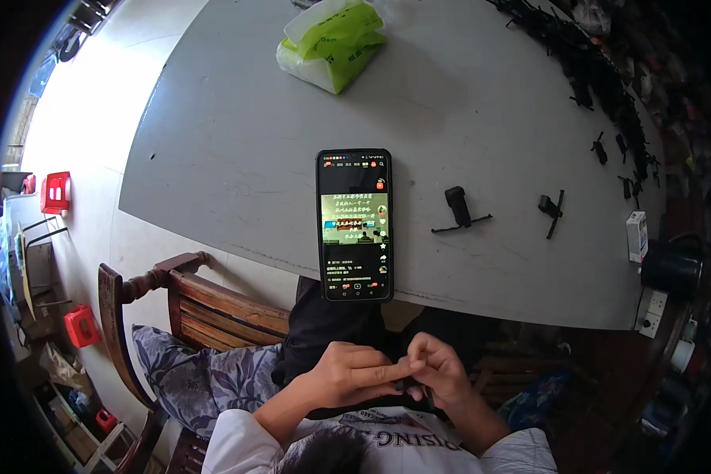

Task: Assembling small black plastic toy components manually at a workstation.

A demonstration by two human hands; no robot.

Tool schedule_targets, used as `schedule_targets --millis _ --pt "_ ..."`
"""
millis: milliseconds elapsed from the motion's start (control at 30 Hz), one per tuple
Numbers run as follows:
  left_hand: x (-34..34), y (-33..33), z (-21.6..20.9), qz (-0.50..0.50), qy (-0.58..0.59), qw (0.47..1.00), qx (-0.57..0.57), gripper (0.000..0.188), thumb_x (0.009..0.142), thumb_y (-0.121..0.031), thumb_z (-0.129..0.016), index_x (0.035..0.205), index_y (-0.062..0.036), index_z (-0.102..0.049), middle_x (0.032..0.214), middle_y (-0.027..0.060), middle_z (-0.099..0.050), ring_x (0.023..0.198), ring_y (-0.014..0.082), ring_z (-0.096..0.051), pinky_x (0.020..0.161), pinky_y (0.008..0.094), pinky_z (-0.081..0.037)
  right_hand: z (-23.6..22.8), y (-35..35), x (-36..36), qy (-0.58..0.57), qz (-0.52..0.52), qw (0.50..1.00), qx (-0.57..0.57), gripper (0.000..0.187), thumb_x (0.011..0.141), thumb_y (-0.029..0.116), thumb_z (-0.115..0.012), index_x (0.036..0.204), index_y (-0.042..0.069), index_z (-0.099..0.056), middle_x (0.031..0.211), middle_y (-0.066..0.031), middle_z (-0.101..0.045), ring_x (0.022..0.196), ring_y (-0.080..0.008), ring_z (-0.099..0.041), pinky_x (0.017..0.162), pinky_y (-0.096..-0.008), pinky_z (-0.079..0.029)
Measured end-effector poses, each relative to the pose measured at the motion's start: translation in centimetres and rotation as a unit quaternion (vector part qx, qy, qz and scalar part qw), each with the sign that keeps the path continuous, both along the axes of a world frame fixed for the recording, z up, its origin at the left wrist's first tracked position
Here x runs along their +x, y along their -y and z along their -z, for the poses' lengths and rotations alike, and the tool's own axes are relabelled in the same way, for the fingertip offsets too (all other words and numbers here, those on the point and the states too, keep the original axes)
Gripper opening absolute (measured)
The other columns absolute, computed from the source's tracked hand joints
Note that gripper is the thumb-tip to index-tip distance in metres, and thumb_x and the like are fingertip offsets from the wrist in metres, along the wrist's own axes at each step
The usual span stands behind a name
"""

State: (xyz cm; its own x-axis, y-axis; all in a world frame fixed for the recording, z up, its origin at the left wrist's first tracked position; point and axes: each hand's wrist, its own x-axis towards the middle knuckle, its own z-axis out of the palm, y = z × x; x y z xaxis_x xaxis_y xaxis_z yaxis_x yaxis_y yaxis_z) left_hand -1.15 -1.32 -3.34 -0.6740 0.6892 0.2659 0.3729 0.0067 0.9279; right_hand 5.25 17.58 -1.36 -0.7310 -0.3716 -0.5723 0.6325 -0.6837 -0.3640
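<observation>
Close to my body, just off the table's near edge, both hands meet with the fingertips together. My left hand (354,373) has its fingers closed and reaching toward the right one. The fingers of my right hand (436,370) are bent into a pinch. A small dark bit shows between them, mostly hidden by the fingers, too little to name. Beyond the hands a black-framed smartphone (355,225) lies face up, its screen lit with a video. To its right rest two small black plastic parts, one with a thin crossbar (460,209), the other (551,207) with a similar bar.
The grey table (245,142) carries a green and white plastic bag (336,47) at the far side. Many black parts (581,67) heap along its right edge, near a small white box (637,235) and a power strip (652,312). A wooden chair (221,300) with a patterned cushion (205,371) stands left.
</observation>
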Motion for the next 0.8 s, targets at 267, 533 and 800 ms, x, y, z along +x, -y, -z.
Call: schedule_targets --millis 267,533,800 --pt "0.5 -0.8 0.0 -0.093 -0.079 0.992 0.042 0.034 0.064 -0.018 -0.076 0.094 -0.0036 -0.069 0.066 0.004 -0.058 0.053 0.0151 -0.057 0.043 0.0255 -0.041 0.9 1.6 1.1 -0.052 0.05 0.995 -0.068 0.053 0.081 0.055 -0.058 0.097 0.006 -0.044 0.083 -0.0035 -0.054 0.062 -0.0081 -0.049 0.051 -0.0195 -0.037" --pt "-0.1 -0.6 -0.6 -0.017 0.006 0.997 0.076 0.027 0.064 -0.02 -0.077 0.084 -0.0034 -0.07 0.067 0.0038 -0.058 0.053 0.0153 -0.057 0.044 0.0261 -0.042 0.1 0.7 2.7 -0.148 -0.064 0.968 0.191 0.043 0.089 0.044 -0.053 0.099 0.002 -0.047 0.078 -0.0021 -0.052 0.067 -0.0069 -0.049 0.058 -0.0204 -0.039" --pt "-0.4 0.1 -0.9 0.159 0.079 0.978 0.11 0.024 0.073 -0.02 -0.073 0.088 -0.0022 -0.069 0.071 0.0044 -0.057 0.057 0.0181 -0.058 0.046 0.0276 -0.043 -0.1 -0.4 2.4 -0.351 -0.294 0.869 0.187 0.033 0.092 0.032 -0.051 0.092 -0.001 -0.05 0.063 -0.0097 -0.05 0.053 -0.0217 -0.052 0.051 -0.0311 -0.041"
